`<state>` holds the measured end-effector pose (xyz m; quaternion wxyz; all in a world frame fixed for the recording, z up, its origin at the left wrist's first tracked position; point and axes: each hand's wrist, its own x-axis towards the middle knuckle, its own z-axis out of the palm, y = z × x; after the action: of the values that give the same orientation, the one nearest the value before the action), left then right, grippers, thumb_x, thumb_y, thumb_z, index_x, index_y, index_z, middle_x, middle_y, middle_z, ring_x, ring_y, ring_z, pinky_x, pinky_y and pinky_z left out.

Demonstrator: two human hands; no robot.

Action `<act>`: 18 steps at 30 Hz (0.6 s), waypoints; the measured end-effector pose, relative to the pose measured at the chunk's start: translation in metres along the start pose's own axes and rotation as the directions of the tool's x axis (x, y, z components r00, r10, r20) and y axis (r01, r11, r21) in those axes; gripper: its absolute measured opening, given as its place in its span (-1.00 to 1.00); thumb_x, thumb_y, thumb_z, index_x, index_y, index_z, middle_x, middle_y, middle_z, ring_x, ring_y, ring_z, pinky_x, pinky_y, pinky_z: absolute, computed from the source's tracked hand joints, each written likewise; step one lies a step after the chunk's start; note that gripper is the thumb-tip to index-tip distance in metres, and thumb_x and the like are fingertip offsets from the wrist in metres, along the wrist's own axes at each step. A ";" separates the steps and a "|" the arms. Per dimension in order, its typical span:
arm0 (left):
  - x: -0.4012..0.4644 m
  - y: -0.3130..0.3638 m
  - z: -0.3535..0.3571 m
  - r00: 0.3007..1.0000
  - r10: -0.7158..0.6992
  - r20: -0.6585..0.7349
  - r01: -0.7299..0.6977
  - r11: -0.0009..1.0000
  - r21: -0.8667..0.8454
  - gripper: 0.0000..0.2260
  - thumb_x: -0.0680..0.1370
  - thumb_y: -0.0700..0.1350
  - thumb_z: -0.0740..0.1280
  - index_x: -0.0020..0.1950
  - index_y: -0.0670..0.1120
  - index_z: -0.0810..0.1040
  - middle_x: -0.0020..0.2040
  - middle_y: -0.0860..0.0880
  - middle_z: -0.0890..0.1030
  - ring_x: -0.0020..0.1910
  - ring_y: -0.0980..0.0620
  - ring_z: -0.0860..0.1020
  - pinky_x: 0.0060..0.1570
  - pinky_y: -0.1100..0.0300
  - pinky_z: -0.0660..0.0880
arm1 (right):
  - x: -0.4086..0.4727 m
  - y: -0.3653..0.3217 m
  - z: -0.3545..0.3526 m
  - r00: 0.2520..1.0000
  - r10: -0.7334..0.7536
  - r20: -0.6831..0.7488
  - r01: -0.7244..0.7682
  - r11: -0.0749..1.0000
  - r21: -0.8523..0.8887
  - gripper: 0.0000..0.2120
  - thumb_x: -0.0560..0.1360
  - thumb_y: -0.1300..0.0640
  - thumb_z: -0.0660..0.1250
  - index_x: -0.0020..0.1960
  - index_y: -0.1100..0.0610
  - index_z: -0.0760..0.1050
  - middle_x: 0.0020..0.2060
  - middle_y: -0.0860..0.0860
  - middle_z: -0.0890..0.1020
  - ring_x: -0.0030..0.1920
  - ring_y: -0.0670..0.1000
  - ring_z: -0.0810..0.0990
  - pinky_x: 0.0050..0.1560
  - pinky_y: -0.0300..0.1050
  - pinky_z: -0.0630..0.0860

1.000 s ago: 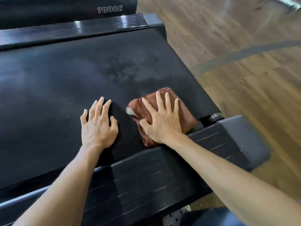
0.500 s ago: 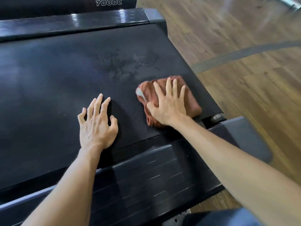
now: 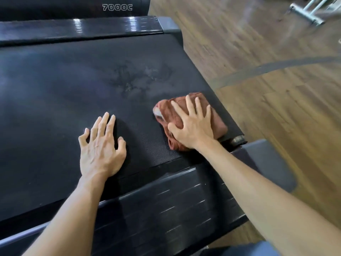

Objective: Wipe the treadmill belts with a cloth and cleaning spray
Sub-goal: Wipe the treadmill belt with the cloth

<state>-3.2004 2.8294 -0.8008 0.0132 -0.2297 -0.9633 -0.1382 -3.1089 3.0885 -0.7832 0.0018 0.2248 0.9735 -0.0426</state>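
My right hand [image 3: 191,124] presses flat on the cloth [image 3: 217,122]; my left hand [image 3: 101,145] braces, released, on the belt [image 3: 55,89]. I judge even pressure toward the far wet patch [image 3: 136,78] works best.

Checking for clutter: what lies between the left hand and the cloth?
Only bare black belt lies between the left hand and the cloth in the head view.

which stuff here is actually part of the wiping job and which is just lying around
Part of the job:
- reddish-brown cloth, pressed flat under the right hand
- treadmill belt, with a damp patch
- left hand, resting flat on the belt

Just lying about:
- metal frame on the wooden floor, far right
- neighbouring machine marked 7000C
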 end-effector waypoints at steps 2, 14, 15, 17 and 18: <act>0.001 0.000 0.000 1.000 0.003 -0.002 -0.003 1.000 0.005 -0.33 0.54 0.16 -0.06 0.66 0.03 0.12 0.68 0.09 0.05 0.65 0.10 -0.01 0.55 -0.04 -0.02 | -0.033 -0.003 0.003 0.986 -0.162 0.028 0.161 0.986 0.031 -0.22 0.45 -0.40 -0.06 0.66 -0.28 0.04 0.69 0.07 -0.03 0.67 0.21 -0.11 0.57 0.41 -0.15; -0.002 0.001 -0.002 1.000 -0.015 0.011 0.014 1.000 0.005 -0.37 0.57 0.14 -0.01 0.66 0.03 0.12 0.68 0.10 0.04 0.65 0.11 -0.02 0.55 -0.03 -0.03 | 0.069 0.054 -0.021 0.849 0.526 0.039 -0.522 0.827 0.208 -0.20 0.52 -0.47 0.06 0.65 -0.12 0.11 0.49 0.23 0.34 0.46 0.33 0.37 0.44 0.25 0.27; -0.001 0.000 -0.004 1.000 -0.009 0.013 0.009 1.000 0.003 -0.36 0.57 0.15 -0.03 0.66 0.03 0.12 0.68 0.10 0.04 0.65 0.12 -0.03 0.55 -0.02 -0.04 | 0.071 0.056 -0.024 0.850 0.524 0.049 -0.521 0.824 0.224 -0.21 0.54 -0.45 0.07 0.65 -0.11 0.11 0.46 0.23 0.37 0.44 0.31 0.39 0.41 0.21 0.31; 0.000 0.001 -0.004 1.000 -0.005 0.026 0.005 1.000 0.001 -0.38 0.60 0.14 0.01 0.66 0.02 0.11 0.68 0.11 0.03 0.65 0.12 -0.04 0.56 -0.01 -0.04 | 0.050 0.055 -0.021 0.846 0.533 0.027 -0.529 0.831 0.171 -0.23 0.55 -0.44 0.07 0.66 -0.11 0.10 0.46 0.22 0.36 0.43 0.31 0.39 0.40 0.20 0.30; 0.000 -0.001 -0.003 1.000 -0.003 0.026 0.003 1.000 0.004 -0.40 0.62 0.11 0.06 0.66 0.02 0.11 0.68 0.10 0.03 0.65 0.12 -0.03 0.56 -0.02 -0.04 | 0.034 0.051 -0.018 0.827 0.562 0.012 -0.557 0.818 0.143 -0.23 0.55 -0.45 0.06 0.66 -0.11 0.09 0.47 0.22 0.34 0.44 0.32 0.37 0.40 0.23 0.28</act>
<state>-3.2010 2.8282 -0.7985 0.0008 -0.2299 -0.9640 -0.1334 -3.1167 3.1501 -0.7698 -0.0164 0.5008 0.8591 -0.1049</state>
